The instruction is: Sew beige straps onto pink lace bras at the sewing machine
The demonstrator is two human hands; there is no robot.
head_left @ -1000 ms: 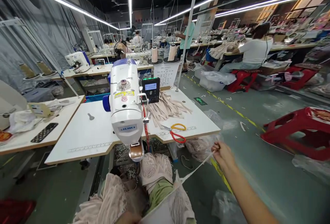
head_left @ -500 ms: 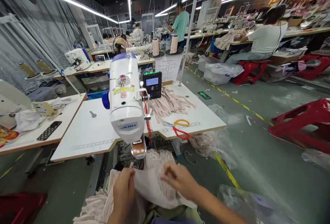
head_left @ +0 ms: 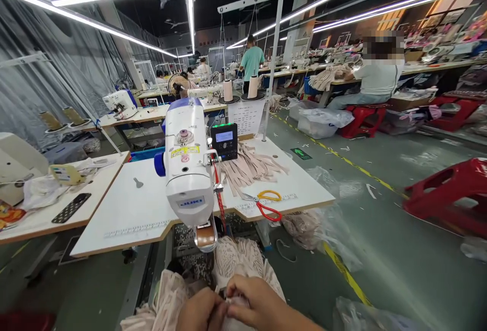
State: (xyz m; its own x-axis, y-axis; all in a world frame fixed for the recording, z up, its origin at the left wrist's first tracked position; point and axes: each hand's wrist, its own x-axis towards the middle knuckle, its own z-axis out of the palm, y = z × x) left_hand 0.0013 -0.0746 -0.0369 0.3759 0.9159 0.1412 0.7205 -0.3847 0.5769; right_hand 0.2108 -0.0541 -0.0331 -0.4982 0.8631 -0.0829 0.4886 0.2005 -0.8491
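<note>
My left hand (head_left: 203, 310) and my right hand (head_left: 256, 303) meet low in the middle, thumbs and fingers pinched together. Between them is a pale, thin piece of fabric (head_left: 236, 301), mostly hidden by the fingers and cut off by the lower edge. Just beyond the hands lies a heap of pale beige fabric strips (head_left: 238, 255). Another bundle of beige strips (head_left: 169, 290) hangs to the left of my left hand. The white sewing machine (head_left: 188, 168) stands ahead, its brown-topped narrow arm end (head_left: 205, 237) above the heap.
On the white table (head_left: 133, 209) are scissors (head_left: 269, 204) with orange and red handles, beige strips (head_left: 253, 166), and a small grey tool (head_left: 138, 183). A control panel (head_left: 224, 140) stands beside the machine. A red stool (head_left: 449, 199) is at right; a seated person (head_left: 376, 77) works beyond.
My hands have come closer together and lower, bunching the thin fabric that was spread between them. The view has tilted upward. The standing person in green has turned away.
</note>
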